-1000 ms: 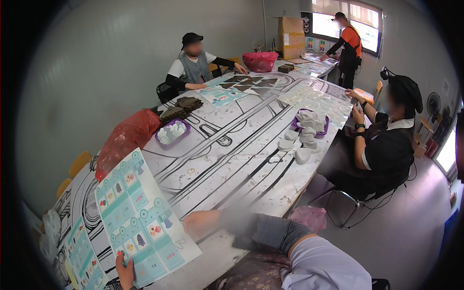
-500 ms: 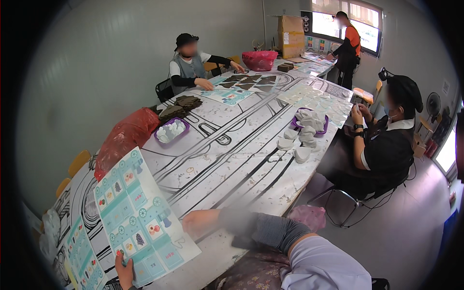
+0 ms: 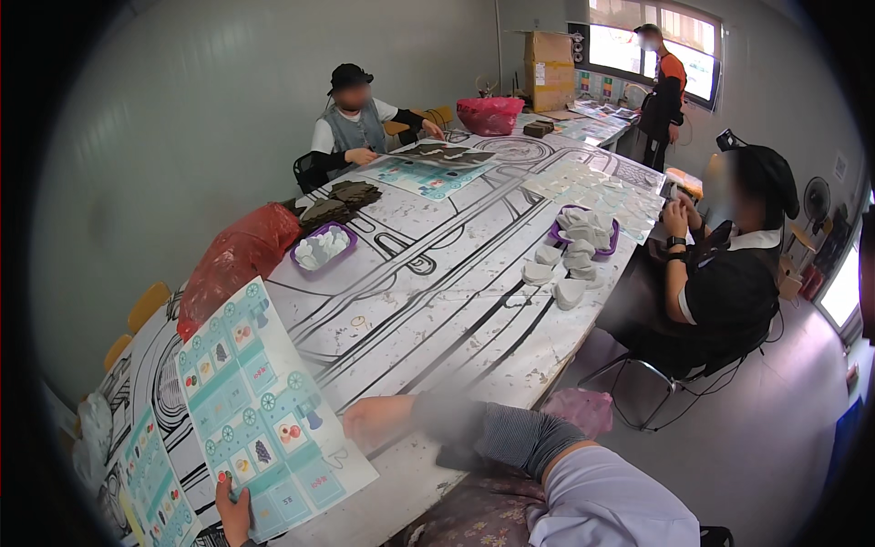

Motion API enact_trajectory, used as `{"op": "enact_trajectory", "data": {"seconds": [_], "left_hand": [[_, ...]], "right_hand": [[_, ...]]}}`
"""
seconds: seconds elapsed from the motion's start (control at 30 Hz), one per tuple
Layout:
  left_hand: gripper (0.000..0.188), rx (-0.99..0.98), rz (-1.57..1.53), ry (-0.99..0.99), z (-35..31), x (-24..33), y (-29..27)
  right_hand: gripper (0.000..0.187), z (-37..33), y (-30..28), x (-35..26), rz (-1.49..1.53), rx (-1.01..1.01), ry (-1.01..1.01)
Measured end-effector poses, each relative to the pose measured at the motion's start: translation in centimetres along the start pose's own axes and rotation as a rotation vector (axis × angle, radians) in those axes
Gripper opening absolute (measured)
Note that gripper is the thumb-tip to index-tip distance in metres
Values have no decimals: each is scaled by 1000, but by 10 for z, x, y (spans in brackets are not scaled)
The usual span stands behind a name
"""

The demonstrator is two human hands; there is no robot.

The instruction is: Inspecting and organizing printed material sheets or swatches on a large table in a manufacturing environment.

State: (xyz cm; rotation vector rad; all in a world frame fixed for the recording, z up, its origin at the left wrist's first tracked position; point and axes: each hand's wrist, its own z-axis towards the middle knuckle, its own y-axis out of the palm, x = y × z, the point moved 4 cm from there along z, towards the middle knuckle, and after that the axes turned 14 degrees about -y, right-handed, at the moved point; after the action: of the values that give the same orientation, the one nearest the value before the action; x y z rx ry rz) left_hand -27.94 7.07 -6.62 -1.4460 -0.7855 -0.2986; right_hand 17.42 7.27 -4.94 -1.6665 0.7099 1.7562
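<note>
My left hand (image 3: 234, 512) grips the lower left edge of a printed sheet (image 3: 260, 383), thumb on the front. Pale blue carts, wheels and small fruit pictures cover the sheet, which is tilted up above the table. My right hand (image 3: 375, 419) is at the sheet's right edge. A blur smears it, and its fingers cannot be made out. Beneath and left of the held sheet lies a similar printed sheet (image 3: 159, 483).
On the white table (image 3: 437, 319), drawn with black lines, are a red plastic bag (image 3: 241, 260), a purple basket of white pieces (image 3: 322, 248), dark stacked pieces (image 3: 342, 202) and another purple basket (image 3: 612, 239) with grey-white pieces. Co-workers sit opposite (image 3: 355, 128) and right (image 3: 729, 264); another stands behind (image 3: 663, 100).
The co-worker opposite has lifted a sheet bearing dark pieces and drawn it closer. The person near the window has straightened and lowered an arm. My hands and sheet have hardly moved.
</note>
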Motion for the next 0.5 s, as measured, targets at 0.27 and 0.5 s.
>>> {"op": "enact_trajectory", "data": {"seconds": [0.27, 0.5], "left_hand": [[54, -7, 25, 29, 0, 2, 0], [55, 16, 61, 15, -1, 2, -1]], "right_hand": [[26, 1, -1, 2, 9, -5, 6], [26, 2, -1, 5, 27, 2, 20]]}}
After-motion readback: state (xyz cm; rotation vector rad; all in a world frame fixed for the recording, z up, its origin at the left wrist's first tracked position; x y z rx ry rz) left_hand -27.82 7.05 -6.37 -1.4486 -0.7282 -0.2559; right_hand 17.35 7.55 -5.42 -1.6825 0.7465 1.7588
